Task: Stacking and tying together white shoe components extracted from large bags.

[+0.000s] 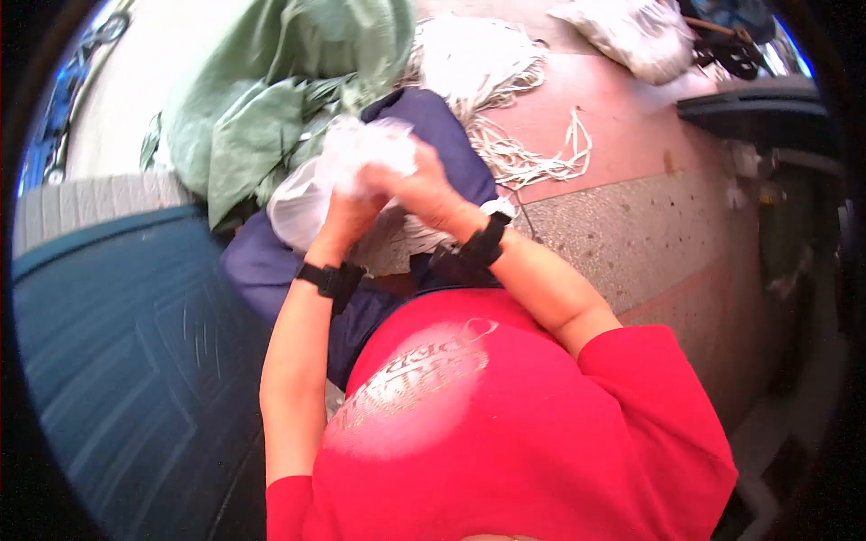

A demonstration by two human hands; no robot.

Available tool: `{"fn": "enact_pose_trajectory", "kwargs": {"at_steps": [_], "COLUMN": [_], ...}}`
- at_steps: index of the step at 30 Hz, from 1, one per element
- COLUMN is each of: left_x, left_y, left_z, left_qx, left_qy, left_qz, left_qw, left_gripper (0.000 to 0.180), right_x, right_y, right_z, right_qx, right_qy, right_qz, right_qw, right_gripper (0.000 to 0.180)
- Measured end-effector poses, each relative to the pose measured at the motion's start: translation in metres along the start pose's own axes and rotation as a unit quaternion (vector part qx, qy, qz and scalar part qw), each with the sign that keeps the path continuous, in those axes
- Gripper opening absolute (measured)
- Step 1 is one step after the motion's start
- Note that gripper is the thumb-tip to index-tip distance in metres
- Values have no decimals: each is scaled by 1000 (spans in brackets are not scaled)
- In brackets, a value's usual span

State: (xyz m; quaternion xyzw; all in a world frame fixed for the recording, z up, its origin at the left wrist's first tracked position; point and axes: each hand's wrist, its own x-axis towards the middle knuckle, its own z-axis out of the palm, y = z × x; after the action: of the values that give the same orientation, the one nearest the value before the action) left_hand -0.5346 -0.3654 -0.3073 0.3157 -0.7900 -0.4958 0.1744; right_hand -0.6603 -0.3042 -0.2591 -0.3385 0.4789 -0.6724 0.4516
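Observation:
A clear, crumpled plastic bag (336,171) is held up in front of my chest by both hands. My left hand (347,216) grips it from below, and my right hand (424,185) pinches its upper edge from the right. Both wrists carry black bands. Under the bag a dark blue cloth (262,266) lies over my lap. I wear a red shirt with a pale print.
A green fabric heap (271,90) lies ahead on the left. White cords (505,99) are piled and strewn on the pink floor beyond. A white sack (631,36) sits at the far right. A blue ribbed surface (126,343) fills the left side.

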Motion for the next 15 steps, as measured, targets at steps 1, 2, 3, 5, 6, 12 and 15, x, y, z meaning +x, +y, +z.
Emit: {"fn": "enact_pose_trajectory", "kwargs": {"at_steps": [1, 2, 3, 5, 6, 12, 15], "left_x": [-11, -20, -15, -9, -11, -9, -7], "left_y": [-28, -55, -52, -41, -44, 22, 62], "left_z": [-1, -2, -3, -6, -22, -34, -46], "left_qx": [114, 224, 233, -70, 33, 182, 153], "left_qy": [14, 29, 6, -24, -40, -37, -155], "left_qz": [79, 159, 196, -53, -47, 93, 10], "left_qw": [990, 961, 952, 996, 998, 978, 976], "left_gripper": [44, 50, 60, 38, 30, 30, 35], "right_x": [-4, -7, -7, -11, -14, -14, -14], "right_y": [-7, -10, -7, -7, -6, -3, 0], "right_z": [9, 17, 11, 6, 11, 12, 2], "right_qx": [-19, -8, -9, 43, 99, 12, 70], "right_qy": [-18, -42, -45, -50, -58, -31, -32], "right_qz": [12, 10, 33, 79, 103, 77, 99], "right_qw": [1000, 999, 998, 995, 988, 996, 992], "right_gripper": [34, 32, 31, 28, 27, 22, 22]}}
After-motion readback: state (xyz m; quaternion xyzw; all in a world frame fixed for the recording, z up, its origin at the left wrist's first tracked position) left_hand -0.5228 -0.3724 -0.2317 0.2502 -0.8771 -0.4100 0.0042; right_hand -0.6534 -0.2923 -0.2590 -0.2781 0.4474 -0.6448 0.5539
